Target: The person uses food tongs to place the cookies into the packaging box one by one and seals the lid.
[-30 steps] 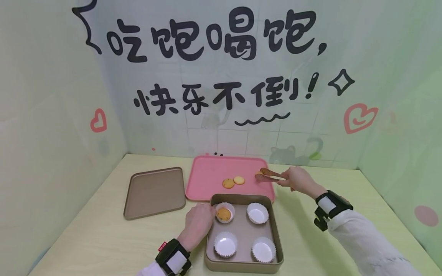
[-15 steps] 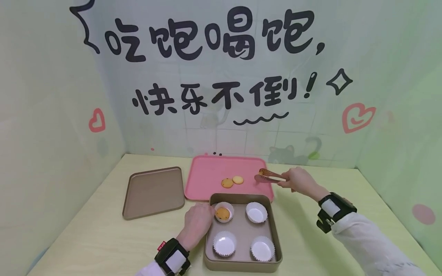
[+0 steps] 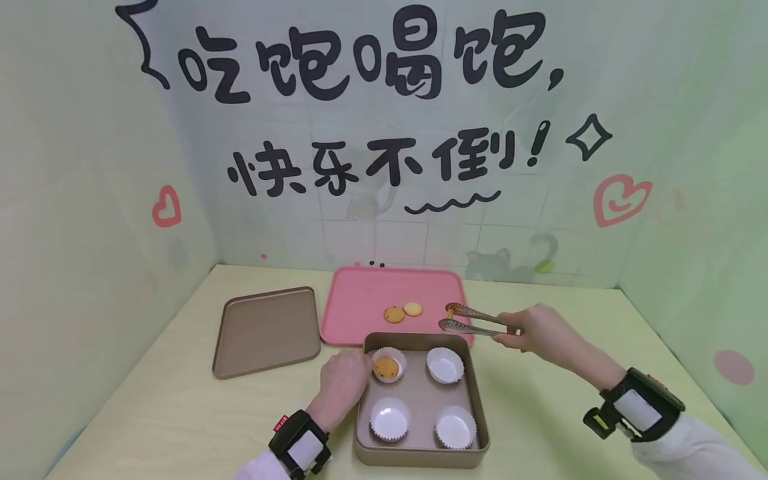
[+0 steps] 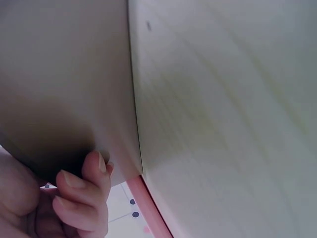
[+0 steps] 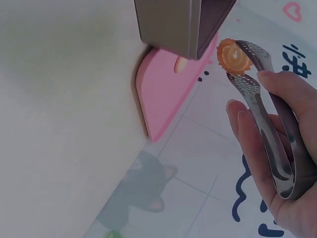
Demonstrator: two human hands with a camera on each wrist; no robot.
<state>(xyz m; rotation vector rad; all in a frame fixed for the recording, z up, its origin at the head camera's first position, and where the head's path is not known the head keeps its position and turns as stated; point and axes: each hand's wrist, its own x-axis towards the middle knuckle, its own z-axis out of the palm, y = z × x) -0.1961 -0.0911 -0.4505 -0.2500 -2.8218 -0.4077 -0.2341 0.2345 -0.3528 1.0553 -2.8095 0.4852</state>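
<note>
My right hand point(image 3: 549, 337) holds metal tongs point(image 3: 471, 312) over the pink tray's right front corner. Between the perforated tips is a fluted round cookie point(image 5: 227, 60), orange-brown with a pale centre. Curled fingers of my left hand point(image 3: 343, 381) grip the left wall of a square brown baking pan point(image 3: 420, 459); the left wrist view shows fingertips point(image 4: 94, 168) against its outside. Inside the pan stand several white paper cups. The far left cup point(image 3: 396, 352) holds a speckled cookie point(image 3: 385, 367); the far right cup point(image 3: 445, 366) and both near ones contain nothing.
Behind the pan lies a pink tray point(image 3: 360, 293) with a speckled cookie point(image 3: 393, 315) and a paler one point(image 3: 413, 309). A flat brown tray point(image 3: 267, 333) rests at the left. Printed cloth walls point(image 3: 288, 240) enclose the table's back and sides.
My right hand has drawn the tongs and the cookie slightly toward me, off the pink tray's surface, while the forearm swung right. My left hand keeps its place on the pan.
</note>
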